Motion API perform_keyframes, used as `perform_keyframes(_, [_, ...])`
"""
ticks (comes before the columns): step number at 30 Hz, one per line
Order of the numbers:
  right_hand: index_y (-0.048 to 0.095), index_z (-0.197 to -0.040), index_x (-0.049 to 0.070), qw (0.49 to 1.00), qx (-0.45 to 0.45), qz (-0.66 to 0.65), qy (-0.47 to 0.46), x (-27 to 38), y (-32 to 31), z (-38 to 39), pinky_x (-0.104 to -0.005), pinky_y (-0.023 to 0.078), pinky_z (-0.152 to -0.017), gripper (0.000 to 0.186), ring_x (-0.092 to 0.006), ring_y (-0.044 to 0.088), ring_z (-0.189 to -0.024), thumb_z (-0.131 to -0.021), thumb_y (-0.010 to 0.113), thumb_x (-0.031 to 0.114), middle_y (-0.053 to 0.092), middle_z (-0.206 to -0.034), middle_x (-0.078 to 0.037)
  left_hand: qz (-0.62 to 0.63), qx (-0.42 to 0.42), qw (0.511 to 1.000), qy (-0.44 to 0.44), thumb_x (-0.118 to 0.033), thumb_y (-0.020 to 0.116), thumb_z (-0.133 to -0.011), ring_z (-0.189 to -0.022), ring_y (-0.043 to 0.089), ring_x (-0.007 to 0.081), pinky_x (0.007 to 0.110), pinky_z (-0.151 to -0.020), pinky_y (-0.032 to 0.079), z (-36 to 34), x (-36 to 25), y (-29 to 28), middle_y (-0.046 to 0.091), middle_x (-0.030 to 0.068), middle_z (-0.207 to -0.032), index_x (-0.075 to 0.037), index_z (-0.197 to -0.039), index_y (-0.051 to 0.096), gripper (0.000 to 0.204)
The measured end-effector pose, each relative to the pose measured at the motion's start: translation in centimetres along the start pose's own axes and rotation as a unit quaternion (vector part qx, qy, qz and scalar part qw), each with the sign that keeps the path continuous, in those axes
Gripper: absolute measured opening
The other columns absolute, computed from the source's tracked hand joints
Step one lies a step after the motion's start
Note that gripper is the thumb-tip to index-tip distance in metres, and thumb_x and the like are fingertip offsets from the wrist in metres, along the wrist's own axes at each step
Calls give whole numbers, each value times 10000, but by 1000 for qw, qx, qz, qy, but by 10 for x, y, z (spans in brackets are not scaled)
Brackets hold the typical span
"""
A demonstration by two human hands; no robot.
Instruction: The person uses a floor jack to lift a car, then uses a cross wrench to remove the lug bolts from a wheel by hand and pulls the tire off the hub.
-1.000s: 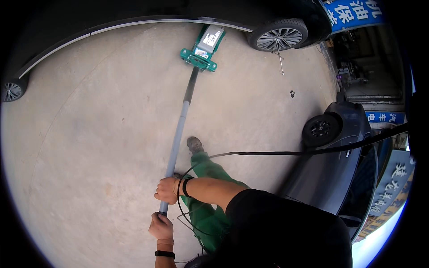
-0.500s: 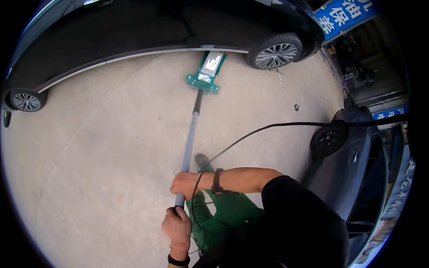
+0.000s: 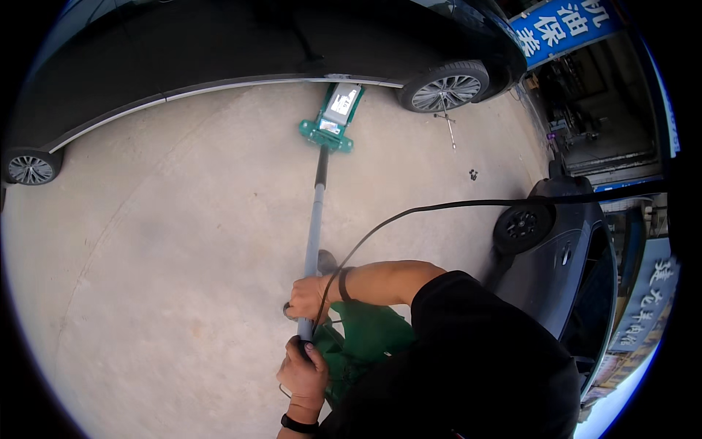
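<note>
Concrete floor, pale and dusty (image 3: 146, 256), is filling most of the view. Long black car (image 3: 219, 44) is sitting across the top, its silver alloy front wheel (image 3: 444, 88) touching the ground at upper right. Dark grey second car (image 3: 556, 271) is parking at the right edge, well apart from the first.

Long grey metal handle (image 3: 314, 219) is running from the person up to the green steel floor jack (image 3: 333, 121). The jack is sitting on the concrete with its nose tucked under the black car's sill, just behind that front wheel. Thin black hose (image 3: 439, 208) is arcing from the right side down toward the hands.

Right hand (image 3: 307, 296) is wrapping closed around the handle a little below its middle. Left hand (image 3: 303, 373) is gripping the handle's near end, fingers curled tight, a black band on the wrist.

Step in hand, as I'm judging it: working the jack by its handle, saddle positioned under the sill. Whether the car is lifting, can't tell. Any stroke is calling for both fists staying closed, the handle staying in line with the jack, and the hose staying off the shaft.

Metal cross wrench (image 3: 447, 124) is lying beside the wheel; small dark bits (image 3: 473, 174) are lying near it.
</note>
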State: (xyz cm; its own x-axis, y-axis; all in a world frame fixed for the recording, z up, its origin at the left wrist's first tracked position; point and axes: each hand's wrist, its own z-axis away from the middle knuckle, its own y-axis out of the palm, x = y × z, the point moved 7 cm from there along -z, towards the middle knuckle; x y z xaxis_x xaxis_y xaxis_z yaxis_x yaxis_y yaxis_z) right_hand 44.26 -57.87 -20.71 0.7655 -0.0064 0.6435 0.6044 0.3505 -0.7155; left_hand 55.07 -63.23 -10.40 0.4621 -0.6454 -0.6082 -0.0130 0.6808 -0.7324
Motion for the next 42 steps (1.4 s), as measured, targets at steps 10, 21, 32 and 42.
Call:
perform_keyframes(10, [631,-774,52,996,-1,-44,84,-59,244,-150,-407,550,-617,227,-300,694,-671,-699,679,261,693,-696,-111,-188,99,965,-153,-326,503,-935,-610,642,406,534,-553,503,28,311,187,653,163,-708,-70,-791,540,296])
perform_keyframes(21, [651,-816,30,993,-1,-77,93,-12,92,-34,-457,535,-671,221,-355,683,-717,-660,719,172,675,-707,-151,-90,115,971,-187,-342,462,-982,-668,648,440,532,-615,509,15,96,67,659,242,-712,-16,-763,587,412])
perform_keyframes(32, [572,-728,76,997,-67,-32,-12,-39,-120,95,-455,492,-559,309,-342,643,-626,-602,773,274,602,-609,-107,-52,46,996,55,-413,431,-1000,-600,650,384,461,-533,511,-76,-172,-50,669,194,-738,-5,-1114,589,451])
perform_keyframes(42, [611,-784,75,1000,4,-14,-5,-16,45,-30,-426,547,-617,321,-317,686,-665,-632,741,326,666,-675,-109,27,-50,998,-29,-199,476,-913,-591,649,344,436,-526,512,11,64,29,675,131,-735,-50,-1009,614,224])
